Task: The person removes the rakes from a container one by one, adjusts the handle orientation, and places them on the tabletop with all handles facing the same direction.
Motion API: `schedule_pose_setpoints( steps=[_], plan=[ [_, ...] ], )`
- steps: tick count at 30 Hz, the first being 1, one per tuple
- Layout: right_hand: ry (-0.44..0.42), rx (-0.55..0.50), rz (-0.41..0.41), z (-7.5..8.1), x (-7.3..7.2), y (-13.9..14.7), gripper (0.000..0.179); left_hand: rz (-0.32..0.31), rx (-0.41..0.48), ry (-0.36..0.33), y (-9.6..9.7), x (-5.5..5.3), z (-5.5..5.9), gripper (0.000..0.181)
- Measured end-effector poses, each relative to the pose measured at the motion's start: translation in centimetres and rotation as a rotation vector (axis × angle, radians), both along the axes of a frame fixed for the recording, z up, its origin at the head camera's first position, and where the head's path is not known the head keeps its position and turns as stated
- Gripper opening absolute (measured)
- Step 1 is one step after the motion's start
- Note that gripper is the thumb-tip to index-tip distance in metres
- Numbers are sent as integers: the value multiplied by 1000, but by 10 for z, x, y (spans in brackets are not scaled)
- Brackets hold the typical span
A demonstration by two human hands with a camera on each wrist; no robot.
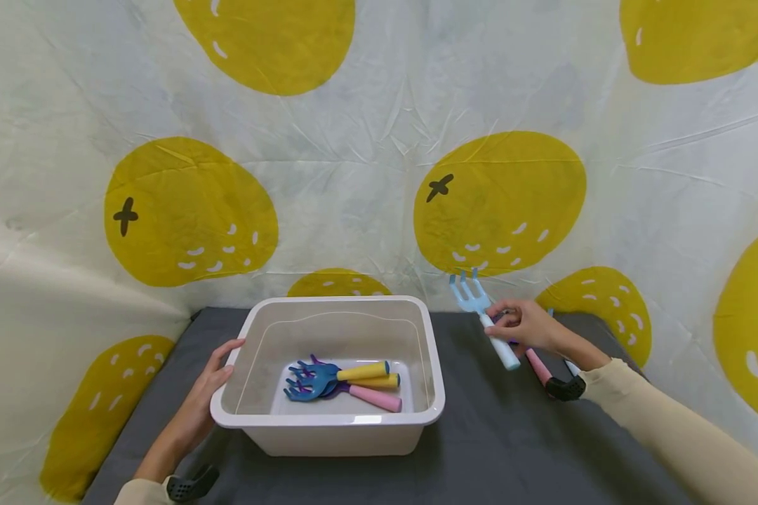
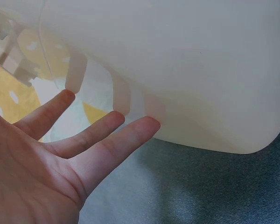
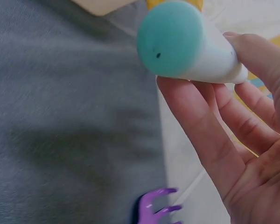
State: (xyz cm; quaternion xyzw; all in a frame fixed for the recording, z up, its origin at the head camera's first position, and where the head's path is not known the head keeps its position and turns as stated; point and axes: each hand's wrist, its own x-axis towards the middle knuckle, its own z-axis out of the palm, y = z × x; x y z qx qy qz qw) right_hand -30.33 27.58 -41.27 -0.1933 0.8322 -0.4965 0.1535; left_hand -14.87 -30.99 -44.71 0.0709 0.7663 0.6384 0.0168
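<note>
My right hand point(image 1: 530, 325) pinches the white handle of a light blue toy garden fork point(image 1: 472, 298) between thumb and fingers, prongs upward. In the right wrist view, the handle's teal end point(image 3: 170, 39) faces the camera. On the left, my left hand point(image 1: 198, 393) rests at the rim of a white plastic basin point(image 1: 318, 421), its fairly straight fingers touching the outer wall in the left wrist view. Inside the basin lie toy garden forks with blue and purple heads: two yellow handles point(image 1: 364, 370) and a pink handle point(image 1: 375, 398) show.
Beyond my right hand, a pink handle point(image 1: 537, 366) lies on the dark grey cloth point(image 1: 480, 435), partly hidden by the hand and wrist. A purple fork head point(image 3: 154, 207) shows in the right wrist view. A white curtain point(image 1: 354, 210) with yellow fruit prints hangs behind.
</note>
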Motion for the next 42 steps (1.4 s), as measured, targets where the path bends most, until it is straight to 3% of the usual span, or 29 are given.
schedule_pose_setpoints(
  steps=[7,17,34,42],
  plan=[
    [-44,-24,-84,-35,2,14,49,-2,9,-3,-1,0,0,46],
    [-60,-2,-125,-71,6,16,48,-1,14,-12,0,2,1,46],
    [-108,64,-191,-88,11,18,48,-13,1,1,0,1,2,46],
    [-46,108,-228,-90,8,17,42,-19,10,5,0,1,1,47]
  ],
)
